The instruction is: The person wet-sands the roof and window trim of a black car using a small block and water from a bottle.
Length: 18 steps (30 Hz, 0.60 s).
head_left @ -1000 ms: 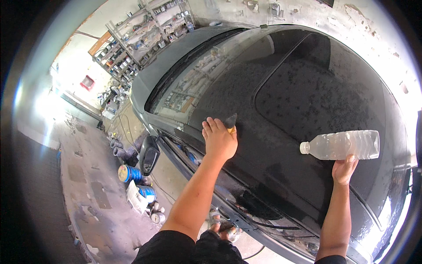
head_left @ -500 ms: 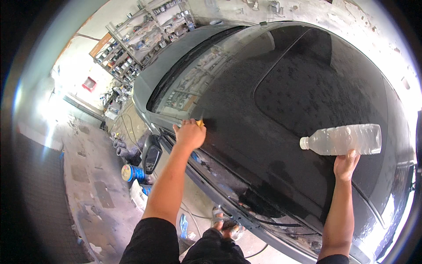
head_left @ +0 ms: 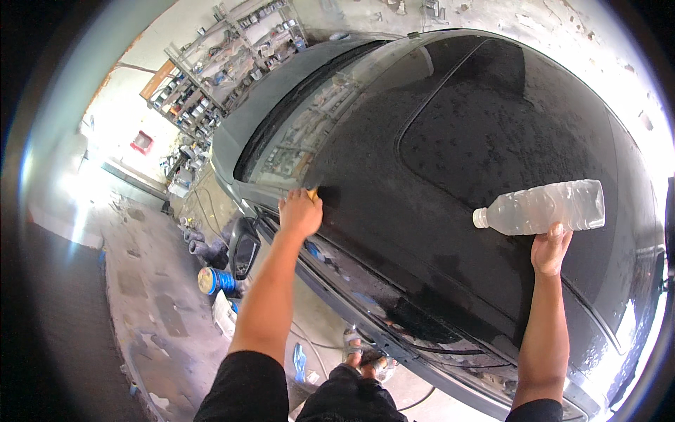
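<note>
My left hand (head_left: 301, 213) presses down on the front left edge of a black car roof (head_left: 365, 169), close to the windshield. Its fingers are closed round a small yellow pad (head_left: 312, 193), mostly hidden under them. Over the roof's right side, my right hand (head_left: 551, 252) grips a clear plastic bottle (head_left: 541, 207) from below. The bottle lies on its side, its white cap (head_left: 480, 218) pointing left; how much liquid is inside I cannot tell. Wet-looking spots and droplets dot the dark roof panel (head_left: 485, 133).
The windshield (head_left: 302, 133) lies ahead, with a side mirror (head_left: 244, 247) sticking out at left. On the floor stand a blue bucket (head_left: 216, 280) and dark rolls. Shelves (head_left: 232, 63) full of cans line the far wall. A hose (head_left: 313, 342) runs near my feet.
The bottle has shifted slightly up and left in view with my right hand. My left hand, still on the roof edge with the pad, has moved a little left.
</note>
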Each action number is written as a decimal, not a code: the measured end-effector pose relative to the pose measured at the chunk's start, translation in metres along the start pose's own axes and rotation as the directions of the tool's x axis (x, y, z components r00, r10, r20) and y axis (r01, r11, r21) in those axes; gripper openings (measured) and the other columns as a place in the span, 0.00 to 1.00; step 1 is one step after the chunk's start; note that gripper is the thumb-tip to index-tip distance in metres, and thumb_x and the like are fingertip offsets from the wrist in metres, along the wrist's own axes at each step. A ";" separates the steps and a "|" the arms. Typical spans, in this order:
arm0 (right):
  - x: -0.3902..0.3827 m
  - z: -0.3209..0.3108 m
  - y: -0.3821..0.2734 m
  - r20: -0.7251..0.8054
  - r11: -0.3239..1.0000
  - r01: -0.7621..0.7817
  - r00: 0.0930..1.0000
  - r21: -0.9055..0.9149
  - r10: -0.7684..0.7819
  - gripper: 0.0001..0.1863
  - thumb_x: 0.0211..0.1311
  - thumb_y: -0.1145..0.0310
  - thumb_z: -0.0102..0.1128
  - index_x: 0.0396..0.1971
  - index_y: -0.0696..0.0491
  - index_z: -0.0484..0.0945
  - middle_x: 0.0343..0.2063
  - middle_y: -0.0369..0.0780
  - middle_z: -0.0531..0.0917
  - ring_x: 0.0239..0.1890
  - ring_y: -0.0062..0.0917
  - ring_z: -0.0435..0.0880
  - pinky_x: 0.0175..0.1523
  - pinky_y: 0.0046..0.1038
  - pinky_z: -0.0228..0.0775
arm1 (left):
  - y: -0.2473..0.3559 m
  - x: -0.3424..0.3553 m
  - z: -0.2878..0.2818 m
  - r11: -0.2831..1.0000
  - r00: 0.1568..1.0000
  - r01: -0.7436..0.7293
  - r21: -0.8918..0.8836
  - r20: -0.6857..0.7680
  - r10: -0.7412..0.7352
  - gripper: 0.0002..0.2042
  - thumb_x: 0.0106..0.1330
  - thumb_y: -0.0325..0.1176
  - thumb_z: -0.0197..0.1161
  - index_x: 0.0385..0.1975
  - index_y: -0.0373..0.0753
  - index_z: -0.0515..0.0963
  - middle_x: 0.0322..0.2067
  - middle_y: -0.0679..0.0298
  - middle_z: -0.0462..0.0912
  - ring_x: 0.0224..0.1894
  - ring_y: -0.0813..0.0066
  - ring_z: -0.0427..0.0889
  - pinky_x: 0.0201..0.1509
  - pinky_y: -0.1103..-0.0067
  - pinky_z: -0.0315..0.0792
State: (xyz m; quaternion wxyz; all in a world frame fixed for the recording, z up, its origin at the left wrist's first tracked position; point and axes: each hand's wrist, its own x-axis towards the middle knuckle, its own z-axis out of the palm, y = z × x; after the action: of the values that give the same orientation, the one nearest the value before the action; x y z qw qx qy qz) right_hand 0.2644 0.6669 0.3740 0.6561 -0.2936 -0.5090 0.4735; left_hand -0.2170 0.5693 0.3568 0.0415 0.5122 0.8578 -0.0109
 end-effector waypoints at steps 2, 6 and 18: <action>0.002 -0.001 -0.001 -0.031 1.000 0.004 1.000 -0.005 -0.004 0.42 0.54 0.46 0.67 0.59 0.59 0.61 0.51 0.42 0.73 0.56 0.29 0.71 0.61 0.33 0.61 | 0.018 -0.026 0.017 0.993 0.975 -0.085 0.076 -0.198 0.099 0.25 0.68 0.45 0.43 0.52 0.29 0.71 0.56 0.50 0.73 0.63 0.55 0.67 0.68 0.57 0.55; 0.002 0.004 -0.005 0.000 1.000 0.017 1.000 0.004 -0.017 0.42 0.54 0.46 0.66 0.59 0.59 0.61 0.51 0.41 0.73 0.56 0.29 0.71 0.61 0.32 0.61 | 0.012 -0.011 0.005 1.000 0.994 -0.004 -0.026 -0.109 0.002 0.26 0.70 0.46 0.41 0.56 0.30 0.69 0.58 0.49 0.71 0.64 0.54 0.65 0.68 0.57 0.54; 0.002 0.007 -0.007 0.033 1.000 0.019 0.999 -0.023 -0.018 0.43 0.53 0.45 0.67 0.61 0.57 0.60 0.52 0.41 0.73 0.56 0.29 0.72 0.60 0.33 0.62 | 0.136 -0.151 -0.024 0.872 0.808 -0.488 -0.049 -0.404 0.430 0.23 0.57 0.43 0.61 0.43 0.27 0.73 0.44 0.47 0.72 0.53 0.48 0.70 0.64 0.57 0.59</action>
State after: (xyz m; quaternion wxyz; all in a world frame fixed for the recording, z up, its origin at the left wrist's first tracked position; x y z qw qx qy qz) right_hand 0.2606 0.6656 0.3831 0.6487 -0.2889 -0.5279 0.4660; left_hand -0.0281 0.5031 0.3963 -0.0856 0.6921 0.6978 0.1636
